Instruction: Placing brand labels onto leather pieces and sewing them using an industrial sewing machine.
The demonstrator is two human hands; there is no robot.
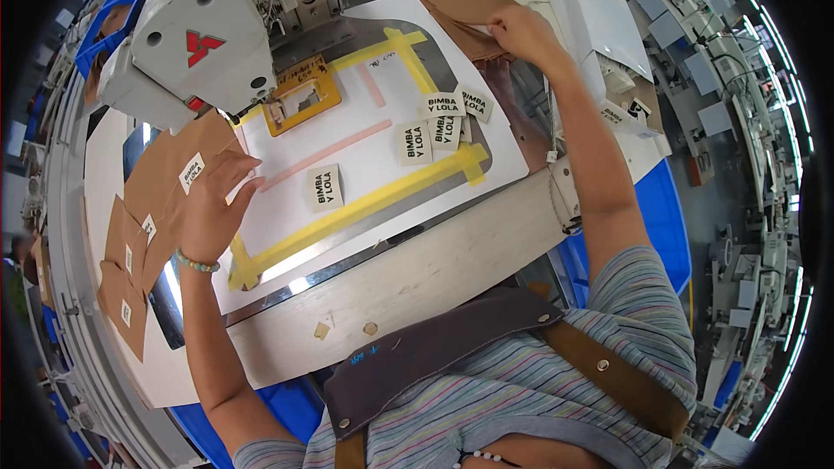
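My left hand (pixel 213 204), bracelet at the wrist, hovers at the white template sheet's left side, thumb and fingers bent but apart, beside brown pieces (pixel 161 208) with white printed labels. My right hand (pixel 521 35) pinches the edge of a stack of brown pieces (pixel 447 4) at the back right. Between my hands lies the white sheet (pixel 347 178), bordered with yellow tape and marked by pink strips. Several white labels (pixel 415 143) sit on its right part, and a single label (pixel 324 187) lies nearer the middle. A yellow frame (pixel 326 95) sits under the machine head.
A white sewing machine (pixel 187 43) stands at the back left. At right are a white box (pixel 599 4) with items and blue bins (pixel 665 217) below the table edge (pixel 417 287). Blue trays (pixel 109 13) are at upper left; rows of machines fill the surrounding room.
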